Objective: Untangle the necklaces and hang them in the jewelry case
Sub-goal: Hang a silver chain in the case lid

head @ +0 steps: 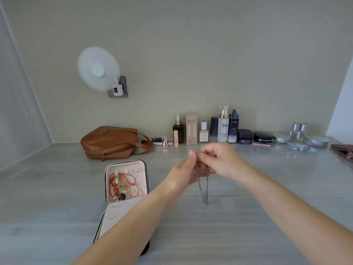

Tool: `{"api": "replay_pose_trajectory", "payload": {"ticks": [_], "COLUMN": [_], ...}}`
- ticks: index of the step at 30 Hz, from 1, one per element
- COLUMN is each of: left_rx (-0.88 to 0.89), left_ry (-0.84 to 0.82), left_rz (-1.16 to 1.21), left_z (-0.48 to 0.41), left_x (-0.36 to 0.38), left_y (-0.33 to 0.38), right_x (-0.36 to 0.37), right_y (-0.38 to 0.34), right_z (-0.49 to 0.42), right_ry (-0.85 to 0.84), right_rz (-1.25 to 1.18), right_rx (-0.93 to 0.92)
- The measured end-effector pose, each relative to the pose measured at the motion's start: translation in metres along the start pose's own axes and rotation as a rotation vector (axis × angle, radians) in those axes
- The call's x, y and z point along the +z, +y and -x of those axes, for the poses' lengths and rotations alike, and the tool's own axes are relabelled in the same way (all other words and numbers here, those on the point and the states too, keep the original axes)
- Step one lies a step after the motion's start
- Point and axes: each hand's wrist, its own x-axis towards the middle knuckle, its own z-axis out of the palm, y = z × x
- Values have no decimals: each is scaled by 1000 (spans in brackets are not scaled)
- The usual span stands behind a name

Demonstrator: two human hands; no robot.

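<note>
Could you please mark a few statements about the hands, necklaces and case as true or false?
1. Both the left hand and the right hand pinch the silver chain necklace. True.
2. The jewelry case is zipped shut. False: it lies open.
3. The red cord necklaces are in the case's far half. True.
4. The silver chain necklace hangs inside the case. False: it dangles from the hands.
5. The brown bag sits left of the cosmetics. True.

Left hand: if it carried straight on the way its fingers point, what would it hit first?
Probably the right hand: the left hand points away toward it, both pinching the silver chain. Depth is hard to judge.
</note>
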Motion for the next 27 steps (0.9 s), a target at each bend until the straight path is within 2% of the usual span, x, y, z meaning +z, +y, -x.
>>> {"api": "replay_pose_trajectory", "payload": {"ticks": [3,6,12,17,18,20,22,23,25,27], "left_rx": [11,34,67,101,109,104,74,57,33,18], "left_ry": [-37,-47,-33,126,146,149,123,111,100,116], "left_rz": [176,200,-8,-274,-354,-529,-659,-699,-722,-732], "left_z": [9,20,43,55,56,56,56,57,57,57], "left_x": [-15,-33,-73,-104,-110,-120,-128,-131,-135,-139], "left_y": [10,16,19,24,27,30,32,33,32,31], "right_x": [7,14,33,49,55,69,85,93,109,121], "right_y": [-22,-39,-60,-55,-51,-43,-39,-39,-42,-45], "right_z": [-3,-8,-21,-22,-20,-20,-24,-27,-32,-36], "right_ry": [43,61,79,80,61,8,-23,-32,-110,-247], "right_rz": [-140,-210,-264,-437,-422,-245,-41,-18,-84,-232], "right_rx": [13,-7,-12,76,114,153,76,17,-61,-62]}}
